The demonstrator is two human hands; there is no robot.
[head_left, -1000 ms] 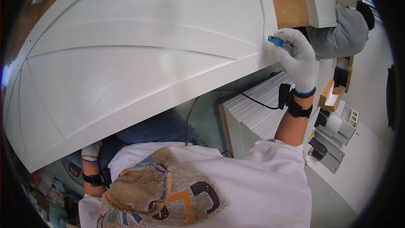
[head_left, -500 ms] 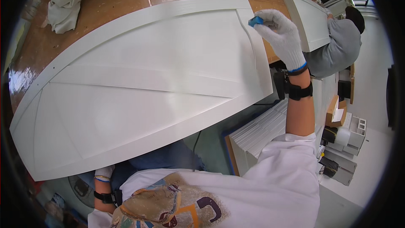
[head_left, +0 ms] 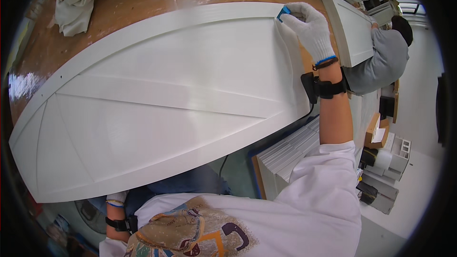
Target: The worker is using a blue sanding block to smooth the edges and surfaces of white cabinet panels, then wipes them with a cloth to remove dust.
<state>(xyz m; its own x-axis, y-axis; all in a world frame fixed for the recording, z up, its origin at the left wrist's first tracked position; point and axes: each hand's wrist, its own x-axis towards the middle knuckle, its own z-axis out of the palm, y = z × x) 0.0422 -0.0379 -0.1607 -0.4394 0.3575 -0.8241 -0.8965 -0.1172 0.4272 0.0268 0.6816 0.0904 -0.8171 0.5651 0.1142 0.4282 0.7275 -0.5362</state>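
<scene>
A large white panel [head_left: 143, 128] with raised border strips and a diagonal rail lies across the brown worktable. My right hand [head_left: 310, 27], in a white knit glove, pinches a small blue block [head_left: 283, 13] at the panel's far right corner, where a border strip meets another. The block appears to touch the surface there; its exact kind is not clear. My left hand [head_left: 117, 195], also gloved, is low at the panel's near left edge. Its fingers are hidden under that edge.
A crumpled white cloth [head_left: 75, 7] lies on the brown table [head_left: 138, 2] at the far left. To the right, a person in grey [head_left: 381, 59] leans over another white panel [head_left: 351, 28]. Stacked white boards [head_left: 290, 150] stand below my right arm, beside a dark cable [head_left: 222, 165].
My right hand has moved slightly left and farther away with the blue block, from above the right side to the panel's far right corner. My left hand has barely moved.
</scene>
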